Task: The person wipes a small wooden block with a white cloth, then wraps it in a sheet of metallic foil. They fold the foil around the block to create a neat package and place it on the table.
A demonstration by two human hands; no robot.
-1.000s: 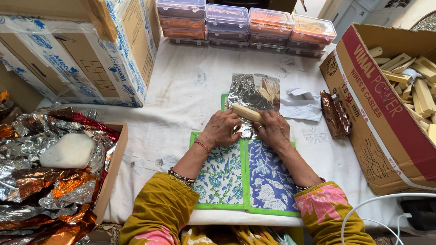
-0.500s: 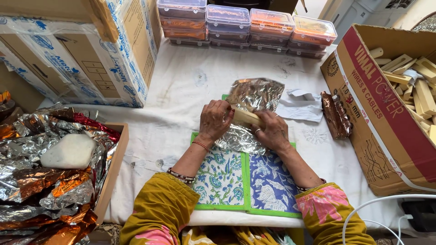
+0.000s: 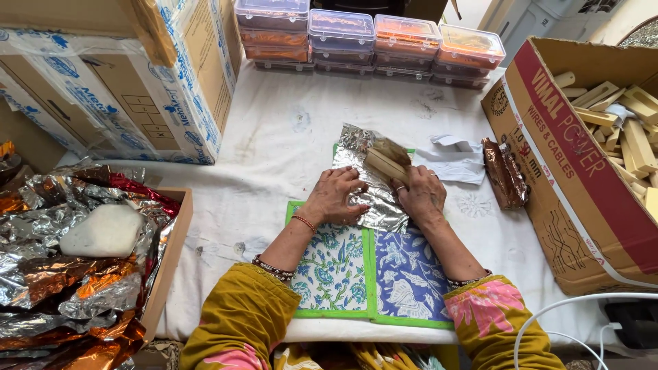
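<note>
A crinkled silver foil sheet [image 3: 367, 185] lies on a floral cloth mat with a green border [image 3: 370, 274]. A pale wooden block [image 3: 384, 164] rests on the foil, tilted. My left hand [image 3: 334, 196] presses flat on the near part of the foil, fingers spread. My right hand [image 3: 421, 195] grips the block's right end together with the foil's edge, rolling the foil over it.
A cardboard box [image 3: 589, 205] of wooden blocks stands at the right, two brown wrapped bars [image 3: 505, 173] and white paper [image 3: 456, 159] beside it. A tray of crumpled foil [image 3: 75, 274] with a white lump is at left. Lidded plastic tubs [image 3: 370, 34] line the back.
The foil has been pulled toward me and flattened on the mat. My left hand left the block and now presses the foil. The block has turned diagonal under my right hand.
</note>
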